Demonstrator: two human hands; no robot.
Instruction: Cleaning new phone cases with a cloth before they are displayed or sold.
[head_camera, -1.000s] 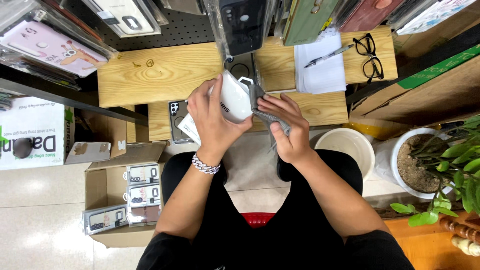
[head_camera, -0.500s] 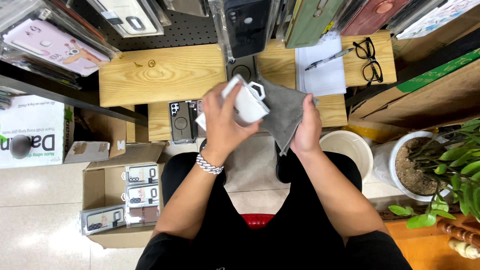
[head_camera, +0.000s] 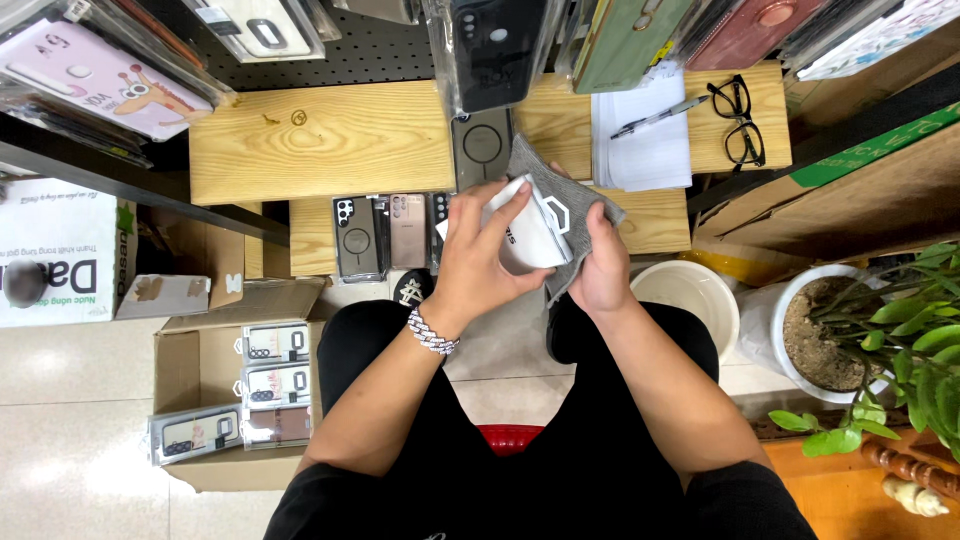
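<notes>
Centre of frame: left hand (head_camera: 478, 262) is curled tight round a white packaged item (head_camera: 532, 232), fingers over its top. Right hand (head_camera: 600, 262) is closed w/ a grey cloth (head_camera: 560, 190) pressed vs. the pkg. Both sit above the wooden shelf (head_camera: 320, 140); glasses (head_camera: 738, 122) upper right.

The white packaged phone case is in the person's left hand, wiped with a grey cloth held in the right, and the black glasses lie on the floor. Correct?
Not quite. The head view shows the black glasses lying on the wooden shelf, not the floor. The rest holds: left hand grips the white packaged phone case, right hand the grey cloth.
</notes>
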